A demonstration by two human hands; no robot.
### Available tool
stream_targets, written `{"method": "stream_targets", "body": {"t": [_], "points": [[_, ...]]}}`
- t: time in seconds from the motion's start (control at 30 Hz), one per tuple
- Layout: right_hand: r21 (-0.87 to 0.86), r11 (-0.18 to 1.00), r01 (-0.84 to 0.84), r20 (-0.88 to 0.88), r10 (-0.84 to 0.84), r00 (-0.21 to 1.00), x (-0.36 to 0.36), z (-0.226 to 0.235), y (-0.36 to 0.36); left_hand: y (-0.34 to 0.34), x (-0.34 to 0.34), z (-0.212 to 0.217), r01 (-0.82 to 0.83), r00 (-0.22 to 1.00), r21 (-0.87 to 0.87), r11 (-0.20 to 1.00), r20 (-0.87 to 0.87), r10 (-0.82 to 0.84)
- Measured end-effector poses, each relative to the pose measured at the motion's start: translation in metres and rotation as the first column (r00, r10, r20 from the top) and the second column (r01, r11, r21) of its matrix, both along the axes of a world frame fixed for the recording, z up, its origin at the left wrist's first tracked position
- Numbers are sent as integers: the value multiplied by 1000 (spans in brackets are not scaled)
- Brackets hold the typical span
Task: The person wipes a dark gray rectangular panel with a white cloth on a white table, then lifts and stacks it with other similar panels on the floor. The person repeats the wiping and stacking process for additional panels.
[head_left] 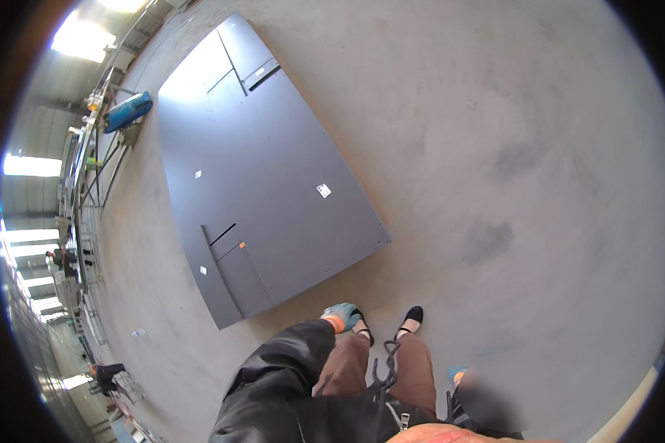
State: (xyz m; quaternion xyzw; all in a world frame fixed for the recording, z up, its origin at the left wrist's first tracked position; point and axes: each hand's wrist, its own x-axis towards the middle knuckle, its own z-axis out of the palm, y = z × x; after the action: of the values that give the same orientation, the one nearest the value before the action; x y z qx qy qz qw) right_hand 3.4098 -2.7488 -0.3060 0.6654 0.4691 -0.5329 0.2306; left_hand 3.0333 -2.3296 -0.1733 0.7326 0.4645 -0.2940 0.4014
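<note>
A large dark grey flat-topped panel or cabinet (266, 170) lies on the floor ahead of me, slanting toward the far left. It has seams, narrow slots and several small white labels. My left hand (340, 314), in a blue-grey glove with an orange cuff, hangs in front of its near edge, above my shoe. Its fingers look loosely spread with nothing visible in them, and there is a gap between hand and panel. Low at my right side, my right hand (457, 373) shows only a bit of similar glove. A dark blur covers the area beside it, so its fingers cannot be made out.
Concrete floor (510, 184) stretches around the panel. At the left, a blue cylindrical tank (128, 111) is beside a metal rack (100, 166). Farther along that side are two people, one in dark clothing (107, 376). My black shoes (414, 315) stand near the panel's close edge.
</note>
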Motion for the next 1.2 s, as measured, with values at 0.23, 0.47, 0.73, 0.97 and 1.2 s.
{"method": "stream_targets", "body": {"t": [0.23, 0.47, 0.73, 0.97, 1.2], "points": [[158, 906, -392, 31, 392, 919, 86, 92, 100, -25, -18, 138, -297, 926, -35, 954, -252, 280], [277, 793, 543, -154, -521, 839, 131, 199, 376, -3, -31, 109, -553, 823, -97, 828, -216, 525], [225, 832, 507, -102, -498, 861, 238, 196, 447, 231, 134, 122, -743, 668, 88, 664, 172, 724], [373, 901, -223, 154, 177, 972, 360, 164, 591, 383, 227, 120, -849, 522, 179, 498, 137, 842], [333, 792, 511, -157, -488, 859, 393, 211, 881, 498, 267, 158, -888, 424, 218, 404, 51, 904]]}}
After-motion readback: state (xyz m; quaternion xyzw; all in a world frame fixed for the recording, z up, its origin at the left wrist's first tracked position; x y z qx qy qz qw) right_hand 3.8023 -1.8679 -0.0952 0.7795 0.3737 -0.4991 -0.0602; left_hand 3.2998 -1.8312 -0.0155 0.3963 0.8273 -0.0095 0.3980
